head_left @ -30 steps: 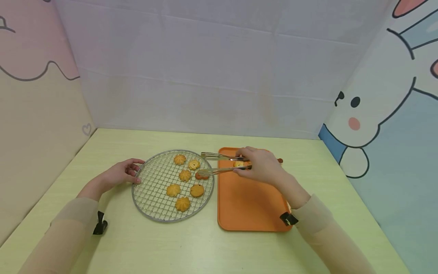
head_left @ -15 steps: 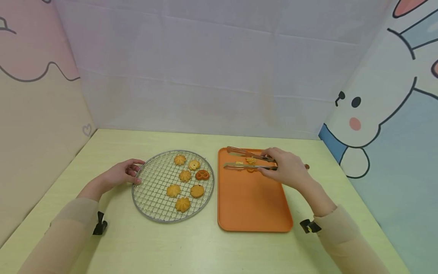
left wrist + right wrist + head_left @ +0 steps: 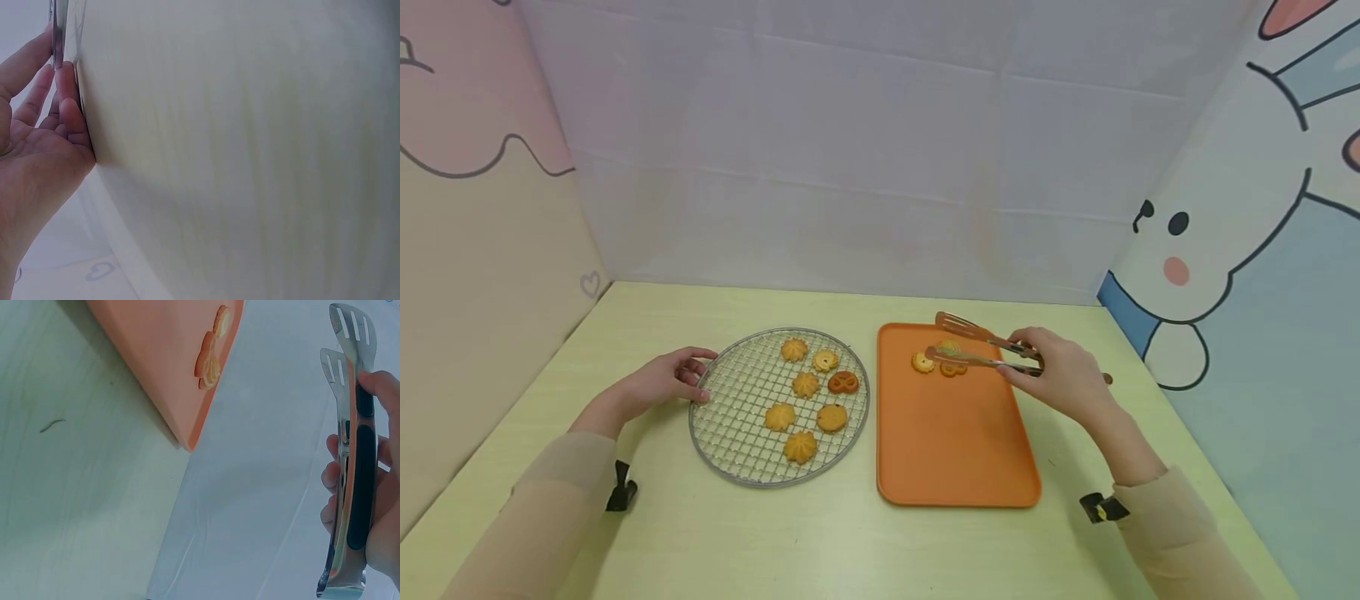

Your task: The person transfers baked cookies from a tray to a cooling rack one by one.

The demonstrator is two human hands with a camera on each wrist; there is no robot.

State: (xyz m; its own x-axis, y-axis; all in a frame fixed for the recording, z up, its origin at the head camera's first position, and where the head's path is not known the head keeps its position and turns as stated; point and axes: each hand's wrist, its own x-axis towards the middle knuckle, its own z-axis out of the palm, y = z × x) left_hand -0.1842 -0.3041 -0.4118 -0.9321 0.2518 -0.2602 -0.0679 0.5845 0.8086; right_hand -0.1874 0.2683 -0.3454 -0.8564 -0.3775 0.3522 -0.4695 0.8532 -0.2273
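Fingers of the right hand [image 3: 1063, 379] are clamping round the handles of metal tongs [image 3: 361, 487] with black grips, the thumb lying along one arm. Its slotted tips are standing apart, and the tongs are hanging over the far right part of an orange tray [image 3: 955, 450]. Below and beside the tips, three biscuits are lying near the tray's far edge: a round biscuit [image 3: 922, 362], a pretzel-shaped biscuit [image 3: 956, 369] and a ridged biscuit [image 3: 950, 346], the last partly hidden by the tongs.

On the other side, the left hand [image 3: 658, 385] is holding the rim of a round wire rack [image 3: 737, 417], its thumb lying over the edge and its fingers bending beside it. The rack is resting on the pale table [image 3: 737, 542], just left of the tray, and is carrying seven biscuits, among them a darker brown pretzel [image 3: 843, 382].

Printed pictures are decorating the side walls: a white rabbit [image 3: 1217, 250] on the right, a small heart outline [image 3: 590, 284] on the left. On the right cuff, a black clip [image 3: 1103, 507] is showing a yellow mark too small to read.
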